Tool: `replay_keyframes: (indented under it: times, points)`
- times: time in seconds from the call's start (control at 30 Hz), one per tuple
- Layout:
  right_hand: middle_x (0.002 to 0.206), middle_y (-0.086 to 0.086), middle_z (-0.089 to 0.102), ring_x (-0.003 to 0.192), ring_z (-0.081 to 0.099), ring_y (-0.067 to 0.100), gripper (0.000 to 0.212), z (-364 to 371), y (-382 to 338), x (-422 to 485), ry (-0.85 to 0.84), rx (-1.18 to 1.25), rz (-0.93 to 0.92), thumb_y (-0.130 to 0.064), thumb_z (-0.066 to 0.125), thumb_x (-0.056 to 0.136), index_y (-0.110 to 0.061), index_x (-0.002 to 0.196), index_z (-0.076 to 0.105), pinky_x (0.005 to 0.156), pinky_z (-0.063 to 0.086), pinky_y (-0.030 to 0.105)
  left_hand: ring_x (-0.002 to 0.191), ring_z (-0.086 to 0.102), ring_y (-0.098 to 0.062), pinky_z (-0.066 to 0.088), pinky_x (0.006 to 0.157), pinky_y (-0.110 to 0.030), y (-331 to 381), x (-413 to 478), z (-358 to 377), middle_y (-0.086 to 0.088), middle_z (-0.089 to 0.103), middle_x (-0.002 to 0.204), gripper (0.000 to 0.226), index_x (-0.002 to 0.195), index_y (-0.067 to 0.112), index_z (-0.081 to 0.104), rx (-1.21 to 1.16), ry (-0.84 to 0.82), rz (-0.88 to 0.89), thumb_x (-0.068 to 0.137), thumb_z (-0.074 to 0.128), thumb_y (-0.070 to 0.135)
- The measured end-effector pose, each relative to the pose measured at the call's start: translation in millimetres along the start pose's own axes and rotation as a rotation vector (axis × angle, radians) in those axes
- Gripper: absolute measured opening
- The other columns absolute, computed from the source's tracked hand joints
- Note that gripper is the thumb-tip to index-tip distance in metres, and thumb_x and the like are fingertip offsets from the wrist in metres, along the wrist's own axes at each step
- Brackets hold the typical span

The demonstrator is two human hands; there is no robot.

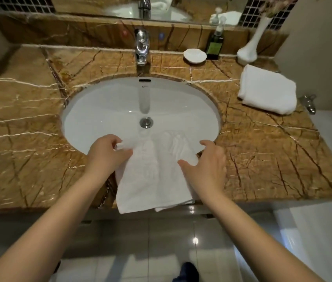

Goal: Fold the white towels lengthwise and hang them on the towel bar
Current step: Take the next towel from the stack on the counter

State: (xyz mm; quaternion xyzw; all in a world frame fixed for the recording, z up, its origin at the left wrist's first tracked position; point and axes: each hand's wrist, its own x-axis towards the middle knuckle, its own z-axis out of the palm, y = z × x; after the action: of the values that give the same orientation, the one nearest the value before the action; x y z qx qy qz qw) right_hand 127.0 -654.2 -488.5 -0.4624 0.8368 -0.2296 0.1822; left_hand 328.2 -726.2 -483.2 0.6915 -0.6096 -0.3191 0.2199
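White towel (153, 180) drapes over the near rim of the sink (104, 102), long axis running basin-to-person. Left hand (106, 153) pinches its far left corner. Right hand (207, 165), fingers spread, rests on the right edge. Both hands equally near.

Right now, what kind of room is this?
Most likely a bathroom vanity: an oval sink under a chrome faucet, set in a marble counter, with a white towel draped over the front edge.

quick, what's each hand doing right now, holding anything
Left hand: grip closed, pinching the white towel at its upper left edge.
Right hand: open, fingers spread, touching the white towel's right edge.
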Motion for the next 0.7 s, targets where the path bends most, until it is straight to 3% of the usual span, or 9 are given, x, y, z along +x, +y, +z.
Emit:
replay_keyframes:
  times: [0.1, 0.17, 0.23, 0.27, 0.33, 0.4, 0.53, 0.63, 0.7]
  points:
    - [0.126, -0.005, 0.048, 0.115, 0.044, 0.009, 0.057, -19.8, -26.0, 2.3, -0.101, 0.143, -0.19, -0.045, 0.068, 0.081, -0.023, 0.13, 0.048, 0.089, 0.038, 0.021, 0.071, 0.058, -0.022, 0.044, 0.052, -0.026, 24.1, -2.7, -12.0, -0.009, 0.059, 0.079, 0.021, 0.091, 0.0, 0.062, -0.211, -0.051, -0.049, 0.079, 0.071, 0.014]
    - [0.125, -0.01, 0.056, 0.105, 0.052, 0.001, 0.053, -35.9, -48.6, -0.9, -0.366, 0.408, -0.187, -0.05, 0.066, 0.081, -0.026, 0.127, 0.053, 0.082, 0.042, 0.016, 0.064, 0.062, -0.019, 0.051, 0.048, -0.024, 49.7, -10.7, -16.7, -0.013, 0.062, 0.077, 0.017, 0.095, -0.004, 0.061, -0.525, -0.195, -0.155, 0.082, 0.067, 0.005]
    - [0.109, -0.017, 0.066, 0.094, 0.06, -0.004, 0.032, -52.7, -64.0, -2.7, -0.624, 0.651, -0.167, -0.041, 0.071, 0.08, -0.036, 0.109, 0.059, 0.077, 0.048, 0.012, 0.06, 0.064, -0.017, 0.055, 0.053, -0.024, 78.0, -21.1, -16.8, -0.011, 0.066, 0.071, 0.009, 0.092, -0.001, 0.064, -0.707, -0.334, -0.201, 0.084, 0.064, 0.002]
    - [0.097, -0.02, 0.069, 0.087, 0.062, -0.006, 0.026, -57.3, -65.0, 0.5, -0.67, 0.687, -0.206, -0.03, 0.075, 0.078, -0.037, 0.099, 0.061, 0.072, 0.049, 0.01, 0.061, 0.065, -0.018, 0.055, 0.056, -0.025, 89.2, -24.4, -14.9, -0.011, 0.068, 0.071, 0.005, 0.089, 0.002, 0.065, -0.738, -0.386, -0.184, 0.084, 0.064, 0.003]
    - [0.091, -0.015, 0.069, 0.084, 0.063, -0.004, 0.038, -60.8, -57.7, 11.8, -0.563, 0.6, -0.266, -0.011, 0.079, 0.072, -0.031, 0.1, 0.062, 0.067, 0.047, 0.011, 0.068, 0.067, -0.022, 0.056, 0.064, -0.028, 104.2, -25.1, -9.1, -0.013, 0.07, 0.078, 0.008, 0.091, 0.004, 0.067, -0.721, -0.446, -0.101, 0.087, 0.064, 0.009]
    - [0.09, -0.005, 0.068, 0.079, 0.062, 0.003, 0.034, -66.1, -45.4, 24.1, -0.458, 0.529, -0.219, 0.003, 0.071, 0.073, -0.017, 0.1, 0.067, 0.064, 0.046, 0.015, 0.073, 0.068, -0.021, 0.057, 0.07, -0.031, 110.1, -20.3, -1.9, -0.01, 0.071, 0.081, 0.018, 0.09, 0.005, 0.069, -0.656, -0.386, -0.003, 0.088, 0.065, 0.022]
    - [0.068, 0.002, 0.061, 0.062, 0.054, 0.013, 0.019, -93.1, -17.2, 45.7, -0.522, 0.566, 0.012, 0.008, 0.06, 0.081, -0.008, 0.071, 0.064, 0.053, 0.044, 0.016, 0.087, 0.064, -0.007, 0.045, 0.073, -0.026, 90.0, -11.5, 29.1, 0.011, 0.069, 0.091, 0.04, 0.09, 0.019, 0.067, -0.22, -0.074, 0.23, 0.09, 0.048, 0.054]
    - [0.072, 0.003, 0.06, 0.064, 0.052, 0.016, 0.015, -117.4, 6.4, 65.2, -0.51, 0.451, 0.07, -0.001, 0.064, 0.083, -0.01, 0.071, 0.061, 0.056, 0.042, 0.022, 0.124, 0.046, -0.012, 0.036, 0.1, -0.032, 61.6, -21.4, 63.9, 0.008, 0.052, 0.134, 0.072, 0.136, 0.023, 0.045, 0.19, -0.342, 0.231, 0.084, 0.034, 0.071]
    - [0.07, 0.002, 0.057, 0.063, 0.049, 0.016, 0.018, -126.0, 25.5, 79.5, -0.459, 0.339, 0.04, -0.004, 0.065, 0.083, -0.012, 0.068, 0.058, 0.059, 0.038, 0.024, 0.142, 0.024, -0.018, 0.016, 0.117, -0.041, 47.0, -30.8, 83.3, 0.005, 0.027, 0.155, 0.097, 0.149, 0.028, 0.02, 0.44, -0.412, 0.26, 0.071, 0.012, 0.085]
